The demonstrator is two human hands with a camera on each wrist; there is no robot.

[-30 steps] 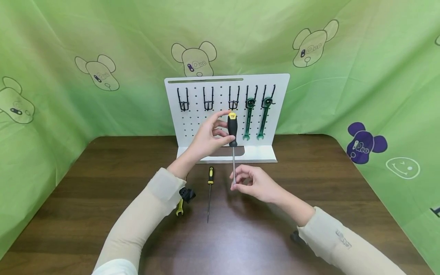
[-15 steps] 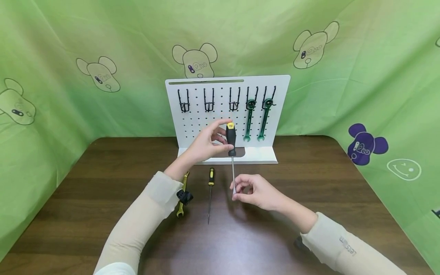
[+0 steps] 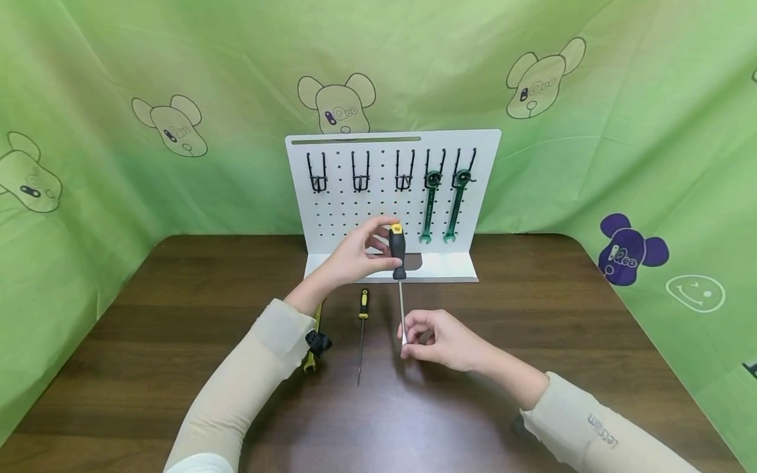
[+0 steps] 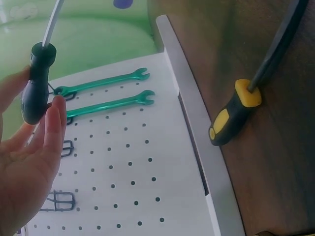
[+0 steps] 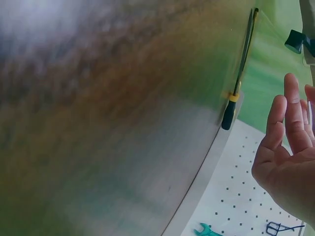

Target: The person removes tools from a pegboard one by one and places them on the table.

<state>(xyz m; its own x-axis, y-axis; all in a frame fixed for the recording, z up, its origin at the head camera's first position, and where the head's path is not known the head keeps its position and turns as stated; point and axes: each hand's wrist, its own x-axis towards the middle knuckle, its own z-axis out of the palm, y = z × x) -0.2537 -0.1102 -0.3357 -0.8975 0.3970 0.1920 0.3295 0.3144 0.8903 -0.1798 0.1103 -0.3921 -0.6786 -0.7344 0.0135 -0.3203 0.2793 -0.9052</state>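
A flat-tipped screwdriver (image 3: 398, 246) with a black handle and yellow end stands upright above the table, in front of the pegboard. My left hand (image 3: 357, 255) grips its handle between thumb and fingers, which the left wrist view also shows. Lower down, my right hand (image 3: 442, 340) pinches the shaft close to its tip with thumb and fingers. A second screwdriver (image 3: 364, 303), black and yellow with a thin shaft, lies on the table just left of the held one. Beside it, a yellow wrench (image 3: 310, 362) lies partly hidden under my left wrist.
The white pegboard (image 3: 325, 213) stands at the back of the brown table (image 3: 195, 282). Two green wrenches (image 3: 430, 207) hang from its right-hand hooks. Three black hooks (image 3: 361, 176) further left hold nothing. A green printed curtain (image 3: 248, 171) surrounds the table.
Both hands have come down together with the upright screwdriver, its handle dropping from just below the middle hook to the board's lower part. The other tools stay where they were.
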